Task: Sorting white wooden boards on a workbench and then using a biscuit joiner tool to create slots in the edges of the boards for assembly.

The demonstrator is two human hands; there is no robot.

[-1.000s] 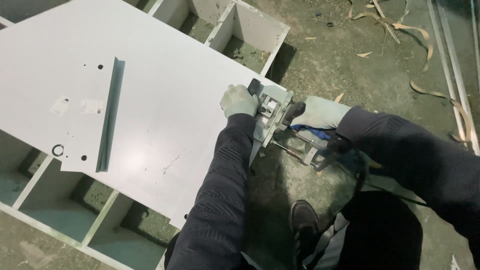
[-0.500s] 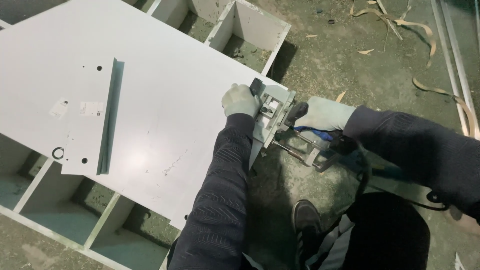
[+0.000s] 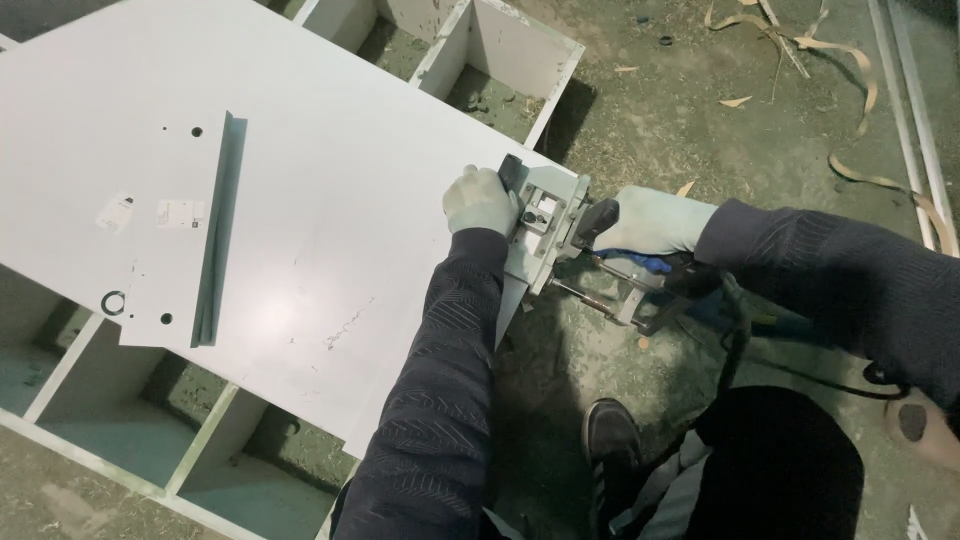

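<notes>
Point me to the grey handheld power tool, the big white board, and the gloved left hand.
grey handheld power tool [image 3: 548,222], head view, on its flat front plate.
big white board [image 3: 330,200], head view, on its bare top face.
gloved left hand [image 3: 478,201], head view, on the back of the glove.

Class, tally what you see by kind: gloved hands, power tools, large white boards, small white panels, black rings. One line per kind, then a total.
Gloved hands: 2 (left hand, right hand)
Power tool: 1
Large white board: 1
Small white panel: 1
Black ring: 1
Total: 6
</notes>
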